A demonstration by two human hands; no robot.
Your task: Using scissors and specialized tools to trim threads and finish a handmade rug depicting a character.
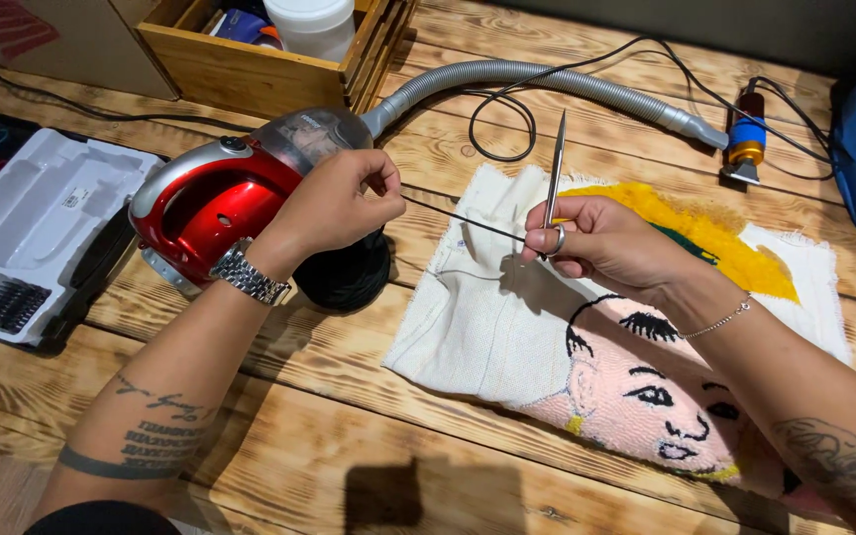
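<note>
Black yarn (458,220) is pinched taut between left hand (334,203) fingers and right hand (601,243), which is clamped on upright scissors (555,183) above the tufted rug (626,327) on the worktop (349,436), tension readying a cut.

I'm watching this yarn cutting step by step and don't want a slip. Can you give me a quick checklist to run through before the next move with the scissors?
1. Black yarn taut between both hands: ok.
2. Left hand pinching the yarn end: ok.
3. Right hand gripping the scissors, finger through a ring: ok.
4. Scissor blades open around the yarn: not ok, they point upward, closed.
5. Tufted cloth lying flat under the hands: ok.
6. Vacuum cleaner clear of the yarn's path: cannot tell, it sits right behind the left hand.
</note>
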